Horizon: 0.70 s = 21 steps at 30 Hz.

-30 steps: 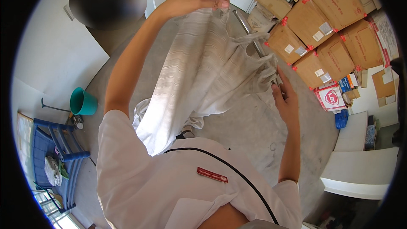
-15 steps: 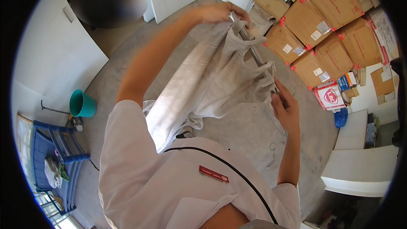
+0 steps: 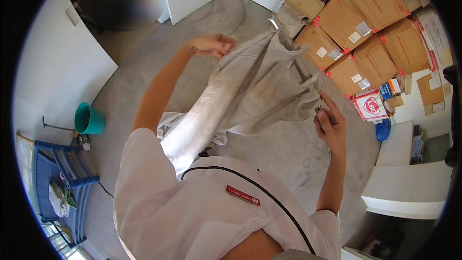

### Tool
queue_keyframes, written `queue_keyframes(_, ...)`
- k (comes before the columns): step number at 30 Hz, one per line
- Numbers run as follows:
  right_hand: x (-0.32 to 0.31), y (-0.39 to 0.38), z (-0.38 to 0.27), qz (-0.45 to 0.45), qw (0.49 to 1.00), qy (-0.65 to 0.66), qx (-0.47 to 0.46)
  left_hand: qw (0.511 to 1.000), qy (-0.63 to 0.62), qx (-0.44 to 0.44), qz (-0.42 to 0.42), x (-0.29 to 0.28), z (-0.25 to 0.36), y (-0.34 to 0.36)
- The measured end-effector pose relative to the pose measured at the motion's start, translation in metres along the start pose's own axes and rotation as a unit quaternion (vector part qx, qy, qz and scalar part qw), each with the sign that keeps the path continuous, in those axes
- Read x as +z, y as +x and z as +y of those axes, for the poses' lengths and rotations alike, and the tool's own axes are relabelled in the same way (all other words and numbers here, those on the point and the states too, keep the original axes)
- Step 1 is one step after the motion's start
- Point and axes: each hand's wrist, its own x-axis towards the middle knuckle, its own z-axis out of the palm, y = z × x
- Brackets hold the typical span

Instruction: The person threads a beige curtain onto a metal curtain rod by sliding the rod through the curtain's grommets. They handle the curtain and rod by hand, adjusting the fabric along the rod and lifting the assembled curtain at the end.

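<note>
A pale grey curtain (image 3: 250,82) hangs in folds from a metal curtain rod (image 3: 300,69), with its upper edge bunched along the rod. My right hand (image 3: 333,125) is closed around the rod's near end, just below the gathered cloth. The rod's far end sticks out above the curtain, free of any hand. Off to the left, my left hand (image 3: 211,45) pinches the curtain's side edge and holds it away from the rod. Lower down, the cloth drapes toward the floor in front of my body, where its bottom is partly hidden.
Taped cardboard boxes (image 3: 344,19) are stacked at the far right, above a red and white box (image 3: 369,106). A white cabinet (image 3: 404,188) stands at the right. On the left are a green bucket (image 3: 90,118) and a blue chair (image 3: 65,173) with cloths on it.
My left hand has left the rod's far end and moved left and nearer, taking the curtain's edge. The cloth is spread wider, and my right hand has shifted slightly right with the rod.
</note>
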Motion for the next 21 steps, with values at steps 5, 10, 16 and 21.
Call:
queue_keyframes(5,-0.001,0.000,-0.005,0.020,1.000,-0.014,-0.002,0.982,0.186,0.001,0.005,-0.001,0.037,-0.036)
queue_keyframes(10,-0.004,0.004,0.001,0.005,1.000,-0.017,-0.011,0.935,0.347,-0.003,0.073,0.018,0.066,-0.047)
queue_keyframes(16,-0.006,0.007,0.000,-0.010,0.999,-0.033,-0.005,0.935,0.270,0.022,0.228,0.039,0.103,-0.049)
queue_keyframes(21,0.007,0.012,0.012,-0.042,0.998,-0.038,0.009,0.775,0.505,0.208,0.318,0.085,0.137,-0.006)
